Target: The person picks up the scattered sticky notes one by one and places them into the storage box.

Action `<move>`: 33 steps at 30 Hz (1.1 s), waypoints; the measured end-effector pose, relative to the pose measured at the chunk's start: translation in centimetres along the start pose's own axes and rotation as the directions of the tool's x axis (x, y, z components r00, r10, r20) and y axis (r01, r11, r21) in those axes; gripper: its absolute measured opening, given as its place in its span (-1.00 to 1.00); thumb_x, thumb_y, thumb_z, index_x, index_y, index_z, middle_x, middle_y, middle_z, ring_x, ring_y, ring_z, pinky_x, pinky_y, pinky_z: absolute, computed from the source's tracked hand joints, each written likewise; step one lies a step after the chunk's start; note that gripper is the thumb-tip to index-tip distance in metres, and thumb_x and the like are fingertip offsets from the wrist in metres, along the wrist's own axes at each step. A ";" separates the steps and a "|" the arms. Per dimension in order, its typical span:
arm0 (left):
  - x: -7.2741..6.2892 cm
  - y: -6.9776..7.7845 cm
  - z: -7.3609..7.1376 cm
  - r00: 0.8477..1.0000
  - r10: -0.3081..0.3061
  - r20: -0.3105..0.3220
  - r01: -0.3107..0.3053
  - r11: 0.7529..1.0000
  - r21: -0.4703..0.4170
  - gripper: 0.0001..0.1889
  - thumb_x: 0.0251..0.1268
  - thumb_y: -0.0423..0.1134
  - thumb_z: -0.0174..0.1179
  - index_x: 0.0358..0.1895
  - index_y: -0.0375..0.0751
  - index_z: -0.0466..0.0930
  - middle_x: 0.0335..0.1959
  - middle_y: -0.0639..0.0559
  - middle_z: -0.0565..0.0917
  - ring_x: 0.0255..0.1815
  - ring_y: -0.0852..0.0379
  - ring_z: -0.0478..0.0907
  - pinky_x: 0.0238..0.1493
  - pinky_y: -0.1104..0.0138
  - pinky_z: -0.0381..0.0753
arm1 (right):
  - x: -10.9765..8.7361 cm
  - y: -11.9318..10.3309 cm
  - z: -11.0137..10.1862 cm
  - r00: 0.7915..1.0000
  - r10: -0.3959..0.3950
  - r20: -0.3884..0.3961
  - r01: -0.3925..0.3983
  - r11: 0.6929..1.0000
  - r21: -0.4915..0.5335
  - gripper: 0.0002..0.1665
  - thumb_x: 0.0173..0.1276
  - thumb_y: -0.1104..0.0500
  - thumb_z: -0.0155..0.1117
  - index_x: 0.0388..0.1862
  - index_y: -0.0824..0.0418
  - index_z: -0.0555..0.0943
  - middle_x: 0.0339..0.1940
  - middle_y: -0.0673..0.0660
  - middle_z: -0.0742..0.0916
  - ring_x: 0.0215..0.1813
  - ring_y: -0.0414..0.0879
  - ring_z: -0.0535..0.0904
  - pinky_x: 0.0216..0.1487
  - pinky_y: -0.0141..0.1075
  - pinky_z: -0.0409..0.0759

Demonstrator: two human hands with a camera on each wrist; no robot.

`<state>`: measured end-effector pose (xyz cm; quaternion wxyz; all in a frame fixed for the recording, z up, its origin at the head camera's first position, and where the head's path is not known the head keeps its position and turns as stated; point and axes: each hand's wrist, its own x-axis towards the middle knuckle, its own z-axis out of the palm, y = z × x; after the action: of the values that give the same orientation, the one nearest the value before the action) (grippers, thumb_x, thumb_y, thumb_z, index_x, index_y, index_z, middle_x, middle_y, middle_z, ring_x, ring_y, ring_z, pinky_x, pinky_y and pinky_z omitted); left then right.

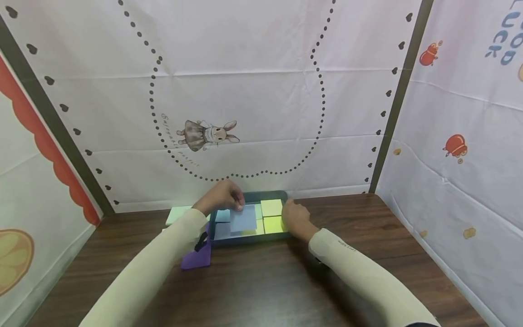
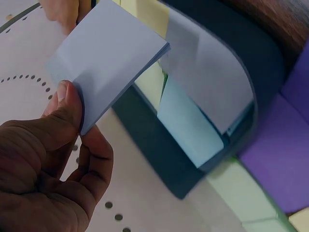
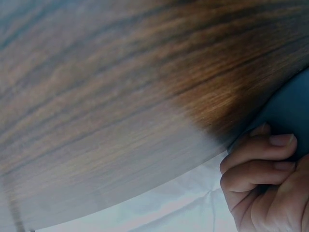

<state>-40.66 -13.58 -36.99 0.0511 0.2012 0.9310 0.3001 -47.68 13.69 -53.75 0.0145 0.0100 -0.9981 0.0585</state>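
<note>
Left hand [image 1: 224, 196] pinches pale-blue square paper pad [image 1: 244, 220] by 1 edge; right hand [image 1: 296, 215] curls round end of dark-teal rectangular tray [image 1: 249, 240]. I'd keep tray braced, pad's sheets together.

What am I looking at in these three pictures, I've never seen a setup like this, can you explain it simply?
There's no machine here: a person in long, pale cream sleeves works with two bare hands. The widest picture comes from a camera worn on the head, looking forward and down. The other two come from cameras worn on the left and right wrists. On the dark brown wood-grain table sits a dark blue-green rectangular tray, holding square, paper-like pads in blue, green and yellow. Flat purple pads and pale green pads lie at its left. The left hand pinches a thin, square, pale blue pad above the tray. The right hand, fingers curled, holds the tray's right end.
</note>
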 end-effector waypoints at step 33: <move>2.8 -1.4 6.7 0.997 -0.067 0.046 0.057 0.979 0.193 -0.79 0.13 -0.52 0.57 -0.45 -0.11 0.80 -0.40 -0.01 0.78 -0.31 0.02 0.69 -0.12 0.14 0.76 | -1.0 -0.5 -1.3 0.999 0.026 0.036 -0.027 1.000 0.015 -0.43 0.71 0.20 0.01 0.57 0.44 0.42 -0.29 0.29 0.81 -0.34 0.09 0.74 -0.35 0.01 0.79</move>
<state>-42.27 -9.89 -43.18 0.0652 0.1840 0.9598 0.2019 -46.60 13.41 -52.42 -0.0042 -0.0020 -0.9978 0.0665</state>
